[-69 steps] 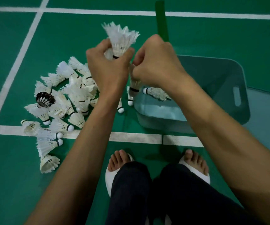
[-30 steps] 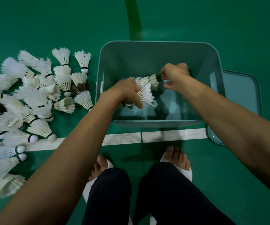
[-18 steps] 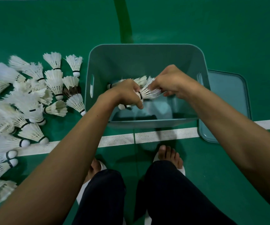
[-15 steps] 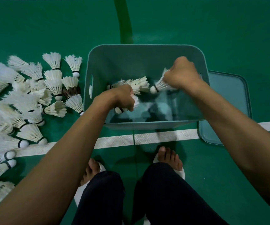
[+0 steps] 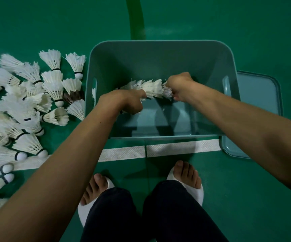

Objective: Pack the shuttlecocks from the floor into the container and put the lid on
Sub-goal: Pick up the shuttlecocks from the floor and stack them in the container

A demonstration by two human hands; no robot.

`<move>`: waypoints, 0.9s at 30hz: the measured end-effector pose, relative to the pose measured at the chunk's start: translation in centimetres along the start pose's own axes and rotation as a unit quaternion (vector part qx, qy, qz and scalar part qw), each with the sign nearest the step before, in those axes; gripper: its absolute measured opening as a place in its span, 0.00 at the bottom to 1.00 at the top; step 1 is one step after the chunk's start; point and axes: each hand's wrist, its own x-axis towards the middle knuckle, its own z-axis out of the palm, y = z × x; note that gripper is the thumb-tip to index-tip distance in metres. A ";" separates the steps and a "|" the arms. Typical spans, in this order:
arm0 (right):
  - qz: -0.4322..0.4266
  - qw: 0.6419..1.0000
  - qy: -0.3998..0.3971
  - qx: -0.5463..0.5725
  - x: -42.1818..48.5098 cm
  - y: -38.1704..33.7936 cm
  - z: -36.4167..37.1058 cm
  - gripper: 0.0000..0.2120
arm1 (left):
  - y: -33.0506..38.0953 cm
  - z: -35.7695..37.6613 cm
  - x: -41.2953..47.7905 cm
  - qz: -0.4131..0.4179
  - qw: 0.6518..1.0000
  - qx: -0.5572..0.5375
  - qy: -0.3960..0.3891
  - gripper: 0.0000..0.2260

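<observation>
Fingers of left hand (image 5: 123, 102) and right hand (image 5: 180, 87) grip a nested row of white feather shuttlecocks (image 5: 151, 89) lying crosswise, skirts flaring rightward, inside the teal plastic container (image 5: 158, 43).

We see a box (image 5: 158, 58) of smooth plastic in the middle, shiny at its bottom. The lid (image 5: 256, 102) at the right looks the same plastic. The shuttlecocks (image 5: 54, 88) at the left are white feathers. The green floor (image 5: 54, 23) is smooth; its white line (image 5: 176, 147) looks bumpy. The trousers (image 5: 176, 215) are dark cloth.
</observation>
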 end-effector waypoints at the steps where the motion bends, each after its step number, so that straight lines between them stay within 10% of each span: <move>1: 0.010 1.000 -0.015 0.013 0.1 -0.1 0.1 0.03 | 0.0 0.0 0.2 -0.002 1.000 0.006 0.001 0.33; 11: 0.028 0.997 -0.032 0.064 -0.6 -0.2 -0.2 0.03 | 0.1 -0.1 -0.2 0.002 1.000 0.003 0.012 0.31; 18: -0.105 0.992 0.047 -0.052 -2.9 0.0 -4.0 0.21 | 0.7 -0.6 -2.1 0.029 0.999 -0.028 0.025 0.35; 24: -0.170 0.963 -0.183 -0.097 -9.4 0.1 -7.2 0.14 | 2.3 -0.2 -3.4 0.154 0.964 -0.172 0.129 0.47; 27: -0.202 0.960 -0.166 -0.101 -9.6 0.4 -7.7 0.04 | 3.8 0.3 -3.6 0.204 0.946 -0.182 0.172 0.43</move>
